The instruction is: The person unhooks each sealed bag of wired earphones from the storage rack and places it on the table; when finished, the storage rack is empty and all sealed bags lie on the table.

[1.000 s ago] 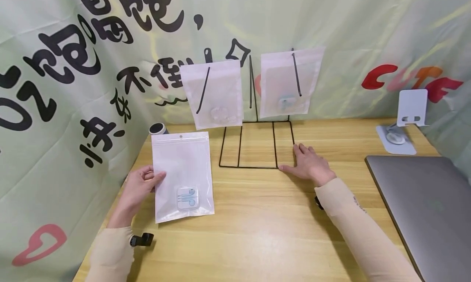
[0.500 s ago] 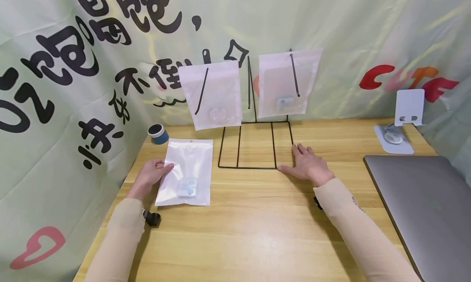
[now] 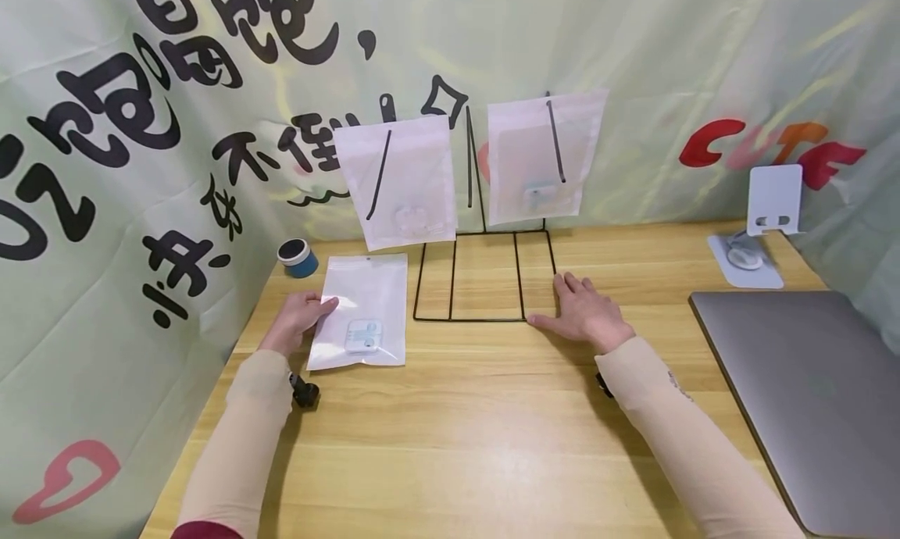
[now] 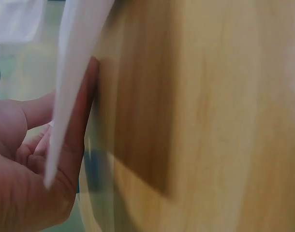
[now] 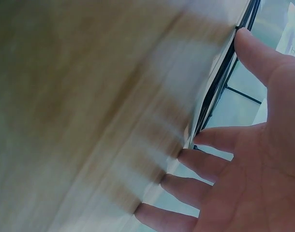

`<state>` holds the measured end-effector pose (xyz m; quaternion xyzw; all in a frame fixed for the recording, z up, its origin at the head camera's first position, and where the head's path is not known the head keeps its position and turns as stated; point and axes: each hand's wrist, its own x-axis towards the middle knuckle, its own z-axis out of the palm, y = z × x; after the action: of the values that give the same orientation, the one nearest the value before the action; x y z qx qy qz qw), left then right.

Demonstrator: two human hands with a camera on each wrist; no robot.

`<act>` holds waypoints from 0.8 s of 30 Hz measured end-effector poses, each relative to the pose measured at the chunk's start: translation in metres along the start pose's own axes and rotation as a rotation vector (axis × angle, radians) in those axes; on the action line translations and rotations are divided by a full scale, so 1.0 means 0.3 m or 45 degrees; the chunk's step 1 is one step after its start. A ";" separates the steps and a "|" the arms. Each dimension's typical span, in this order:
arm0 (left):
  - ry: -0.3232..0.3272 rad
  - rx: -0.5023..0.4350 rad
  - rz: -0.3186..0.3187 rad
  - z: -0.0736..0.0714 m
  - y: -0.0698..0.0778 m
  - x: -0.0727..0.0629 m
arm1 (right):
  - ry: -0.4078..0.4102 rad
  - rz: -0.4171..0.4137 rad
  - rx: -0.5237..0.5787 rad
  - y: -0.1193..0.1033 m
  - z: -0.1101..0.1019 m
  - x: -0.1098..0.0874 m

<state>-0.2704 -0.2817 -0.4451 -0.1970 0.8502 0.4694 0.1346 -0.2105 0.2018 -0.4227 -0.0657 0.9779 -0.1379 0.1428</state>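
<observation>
Since half a second ago, the held white bag (image 3: 366,293) has shifted a little forward and to the right, toward the wire rack (image 3: 488,319); the right hand (image 3: 582,311) stays in place.

The left hand (image 3: 298,316) pinches the bag partway along its left edge, thumb on the front face and fingers behind. The rest of the bag extends rightward from this grip, its holed top edge farther from the person and the earphone case (image 3: 363,336) inside near the bottom. In the left wrist view, it stands edge-on, apart from the wood by the hand, with a shadow on the table (image 3: 464,437).

The right hand's fingers are spread at the rack's front right corner, thumb and forefinger touching the black wire.

In the head view, the bag's right edge lies just beside the rack's base, and its top edge just below the left hanging bag (image 3: 422,164). A blue jar (image 3: 298,259) stands just beyond the left hand. Wooden surface stretches between the forearms.
</observation>
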 end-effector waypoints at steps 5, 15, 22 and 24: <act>0.031 -0.055 -0.029 0.015 0.016 -0.002 | 0.000 -0.002 -0.003 -0.004 -0.002 0.002; 0.159 0.099 0.099 0.007 0.036 -0.034 | 0.003 -0.006 -0.011 -0.001 -0.006 0.000; 0.217 0.339 0.189 0.002 0.066 -0.073 | 0.002 -0.007 -0.005 0.001 -0.005 -0.001; 0.213 0.393 0.188 0.000 0.071 -0.080 | 0.003 -0.007 0.000 0.002 -0.005 -0.001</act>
<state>-0.2588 -0.2666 -0.4193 -0.1494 0.9324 0.3241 0.0572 -0.2107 0.2027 -0.4213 -0.0682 0.9779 -0.1385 0.1412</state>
